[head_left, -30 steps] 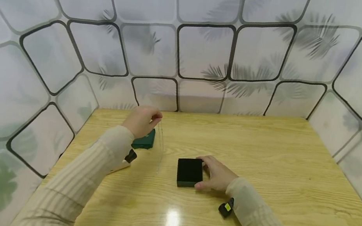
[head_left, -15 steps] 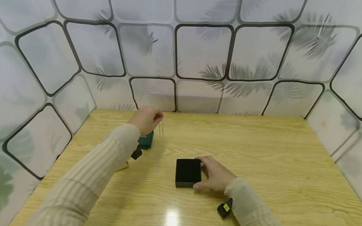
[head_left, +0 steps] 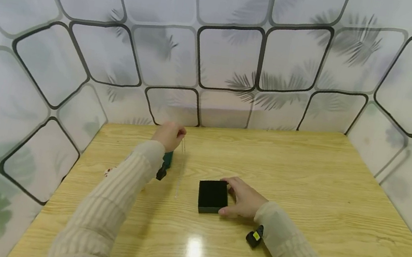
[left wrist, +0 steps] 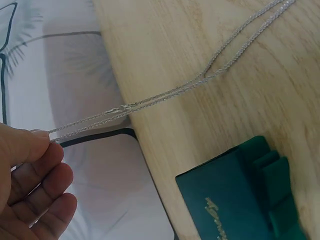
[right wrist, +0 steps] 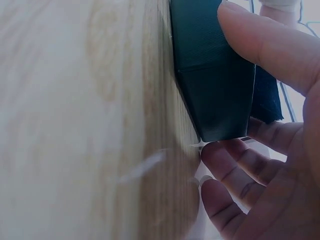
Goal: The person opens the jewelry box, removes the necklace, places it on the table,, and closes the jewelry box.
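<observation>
While the left hand [head_left: 168, 135] pinches a thin, rope-textured silver chain [left wrist: 172, 92] hanging doubled left of the head view's centre, the right hand [head_left: 244, 200] grips a black-topped green box [head_left: 213, 196] at lower centre.

R fingers [right wrist: 230, 170] gripping sides of dk grn box [right wrist: 215, 95] on lt wood tbl [right wrist: 65, 125].

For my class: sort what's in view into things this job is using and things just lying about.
In use:
silver chain, pinched by the left hand
black-topped green box, held by the right hand

Lying about:
green bow-trimmed piece on the table; possibly the box's lid, so perhaps needed
red-and-white thing by the left sleeve, too hidden to name
</observation>
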Demonstrator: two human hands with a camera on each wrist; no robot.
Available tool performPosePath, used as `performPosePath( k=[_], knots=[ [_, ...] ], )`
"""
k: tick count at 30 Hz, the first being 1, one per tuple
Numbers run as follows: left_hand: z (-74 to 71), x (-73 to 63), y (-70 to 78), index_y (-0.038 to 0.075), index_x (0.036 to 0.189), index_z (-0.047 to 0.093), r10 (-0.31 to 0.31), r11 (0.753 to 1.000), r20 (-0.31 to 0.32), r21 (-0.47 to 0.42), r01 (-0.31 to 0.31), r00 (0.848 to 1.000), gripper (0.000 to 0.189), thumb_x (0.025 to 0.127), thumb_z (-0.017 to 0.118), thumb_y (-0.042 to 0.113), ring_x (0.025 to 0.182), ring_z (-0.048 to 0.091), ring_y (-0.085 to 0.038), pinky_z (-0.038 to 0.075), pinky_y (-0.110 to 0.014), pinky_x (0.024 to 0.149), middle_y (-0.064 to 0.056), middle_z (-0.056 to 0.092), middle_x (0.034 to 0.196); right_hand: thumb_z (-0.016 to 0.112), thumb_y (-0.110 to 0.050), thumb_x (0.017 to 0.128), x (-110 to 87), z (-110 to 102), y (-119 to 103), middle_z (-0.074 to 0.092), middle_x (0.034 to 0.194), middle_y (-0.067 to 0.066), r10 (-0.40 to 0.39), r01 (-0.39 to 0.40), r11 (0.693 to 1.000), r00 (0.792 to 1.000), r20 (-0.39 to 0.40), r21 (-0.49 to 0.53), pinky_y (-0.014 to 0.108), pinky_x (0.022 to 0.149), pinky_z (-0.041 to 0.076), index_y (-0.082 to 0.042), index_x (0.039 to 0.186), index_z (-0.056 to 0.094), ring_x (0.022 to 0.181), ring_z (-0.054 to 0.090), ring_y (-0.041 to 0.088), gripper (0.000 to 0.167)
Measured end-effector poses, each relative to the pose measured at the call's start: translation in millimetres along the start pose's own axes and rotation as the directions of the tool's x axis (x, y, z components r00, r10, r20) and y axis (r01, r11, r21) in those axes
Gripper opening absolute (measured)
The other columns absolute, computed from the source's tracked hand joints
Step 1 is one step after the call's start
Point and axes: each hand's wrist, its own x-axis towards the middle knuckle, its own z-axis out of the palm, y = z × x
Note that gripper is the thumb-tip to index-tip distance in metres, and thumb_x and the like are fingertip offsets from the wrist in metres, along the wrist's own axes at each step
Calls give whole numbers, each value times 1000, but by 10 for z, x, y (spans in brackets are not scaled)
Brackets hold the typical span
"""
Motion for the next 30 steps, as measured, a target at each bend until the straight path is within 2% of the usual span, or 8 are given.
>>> performPosePath(
  k=[7,13,17,23,30],
  knots=[
    [117,59,-62,5,106,71,-61,998,4,-28,61,998,17,96,58,7,100,63,-28,51,-39,87,-11,69,107,80,-48,74,2,1,4,41,140,0,-5,5,1000,1000,2,-4,45,102,39,-17,149,33,122,47,23,94],
    [245,100,-130,4,107,72,-105,994,-14,-25,104,994,18,97,57,9,100,63,-29,51,-40,87,-11,69,107,81,-47,74,-3,-4,-6,40,140,0,-9,9,1000,1000,5,-3,44,103,39,-17,149,33,122,47,22,93],
    [315,129,-136,4,111,71,-140,990,9,-26,140,990,21,97,56,10,101,63,-28,51,-40,87,-10,68,109,82,-46,74,0,-1,-10,41,139,1,-8,8,1000,1000,3,0,44,103,39,-16,148,34,121,47,23,94],
    [386,196,-117,4,110,71,-152,987,30,-41,153,988,21,97,56,9,104,62,-28,50,-40,89,-9,68,110,82,-46,73,6,-2,-1,41,139,0,7,-7,1000,1000,2,0,43,103,38,-17,149,34,122,47,22,94],
    [455,244,-156,5,109,73,-183,982,26,-38,184,983,21,96,56,7,103,62,-28,51,-41,89,-9,69,108,82,-46,73,6,-2,10,41,139,-1,1,-1,1000,1000,4,-2,42,103,38,-17,148,34,121,46,21,94]
  ],
)
